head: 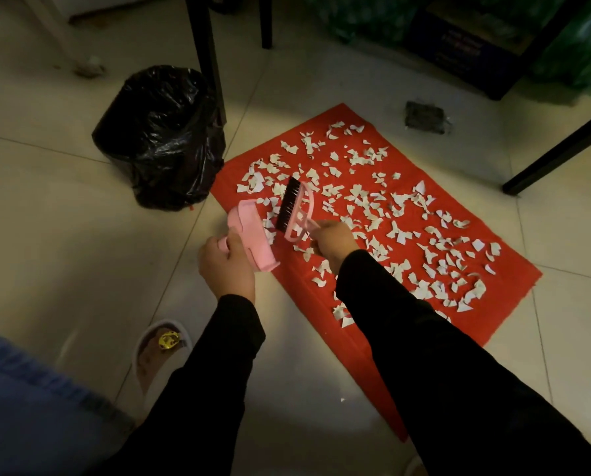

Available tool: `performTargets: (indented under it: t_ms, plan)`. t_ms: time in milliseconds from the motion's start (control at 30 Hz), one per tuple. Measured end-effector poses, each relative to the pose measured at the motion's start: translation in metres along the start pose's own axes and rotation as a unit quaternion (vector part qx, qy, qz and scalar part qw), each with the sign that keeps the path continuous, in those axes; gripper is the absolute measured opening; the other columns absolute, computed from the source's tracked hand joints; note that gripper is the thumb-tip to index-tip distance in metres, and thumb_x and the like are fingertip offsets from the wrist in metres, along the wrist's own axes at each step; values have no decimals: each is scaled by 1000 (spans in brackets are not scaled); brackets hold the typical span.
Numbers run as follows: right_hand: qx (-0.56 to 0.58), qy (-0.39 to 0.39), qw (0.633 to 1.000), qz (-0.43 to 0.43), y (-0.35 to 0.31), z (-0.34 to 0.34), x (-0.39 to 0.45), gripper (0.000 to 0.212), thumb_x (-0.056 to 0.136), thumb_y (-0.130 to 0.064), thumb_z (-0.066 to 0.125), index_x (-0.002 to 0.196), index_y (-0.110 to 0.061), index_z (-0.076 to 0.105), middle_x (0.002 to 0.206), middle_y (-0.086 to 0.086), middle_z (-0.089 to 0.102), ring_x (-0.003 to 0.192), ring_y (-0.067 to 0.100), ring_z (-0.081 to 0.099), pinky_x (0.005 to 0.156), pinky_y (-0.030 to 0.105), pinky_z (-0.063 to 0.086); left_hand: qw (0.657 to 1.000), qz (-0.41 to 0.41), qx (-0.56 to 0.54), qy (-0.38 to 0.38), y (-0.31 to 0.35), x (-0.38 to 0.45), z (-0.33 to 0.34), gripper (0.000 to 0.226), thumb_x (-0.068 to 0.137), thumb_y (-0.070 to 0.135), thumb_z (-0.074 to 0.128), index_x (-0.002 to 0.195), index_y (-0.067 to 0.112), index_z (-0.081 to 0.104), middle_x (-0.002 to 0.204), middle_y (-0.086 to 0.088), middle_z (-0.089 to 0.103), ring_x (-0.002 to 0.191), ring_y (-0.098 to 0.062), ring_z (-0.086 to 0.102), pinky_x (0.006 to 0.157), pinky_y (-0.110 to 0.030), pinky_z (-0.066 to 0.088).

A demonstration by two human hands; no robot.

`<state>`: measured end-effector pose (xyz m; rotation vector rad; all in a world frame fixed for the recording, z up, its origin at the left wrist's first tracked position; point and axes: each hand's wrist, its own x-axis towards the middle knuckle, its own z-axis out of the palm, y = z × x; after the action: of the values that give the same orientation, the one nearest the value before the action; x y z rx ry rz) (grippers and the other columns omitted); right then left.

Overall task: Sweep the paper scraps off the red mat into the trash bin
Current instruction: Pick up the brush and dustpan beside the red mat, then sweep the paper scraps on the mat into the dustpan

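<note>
A red mat [297, 297] lies on the tiled floor, strewn with many white paper scraps [404, 218]. My left hand [227, 266] grips the handle of a pink dustpan [252, 235], whose mouth rests at the mat's near left edge. My right hand [333, 240] holds a pink hand brush [295, 211] with black bristles, tilted over the scraps just right of the dustpan. A trash bin [160, 135] lined with a black bag stands on the floor left of the mat's far corner.
Black table legs [208, 53] rise just behind the bin, and another slants in at the right [558, 152]. A dark pad [424, 116] lies beyond the mat. My slippered foot [160, 352] is near left. Boxes and green bags fill the far right.
</note>
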<state>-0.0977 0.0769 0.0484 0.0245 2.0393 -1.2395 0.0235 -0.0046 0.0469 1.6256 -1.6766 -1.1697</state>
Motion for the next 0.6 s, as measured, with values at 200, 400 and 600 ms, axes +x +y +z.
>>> performTargets:
  t_ms: [200,400,600]
  plan:
    - [35,24,999,-29,5,0,11,25,93,-7,51,115,-4,63,93,8,64,75,17,62,68,28,58,1000,-5,-18,17,-1,0,3,35,95,35,46,98,2,59,108,-15,60,97,-24,61,70,-23,44]
    - [200,52,978,-37,11,-3,8,18,86,2,57,85,-16,59,84,4,63,76,16,59,68,26,51,999,-11,-40,14,-5,-6,-3,38,99,28,37,107,-3,59,108,-14,64,98,-24,61,56,7,32]
    - [192,110,974,-54,16,-6,13,19,92,-9,52,77,-16,61,78,-1,60,77,15,57,74,30,50,999,-5,-43,21,-5,-5,-1,36,99,22,37,110,-4,58,108,-18,63,96,-24,60,59,9,28]
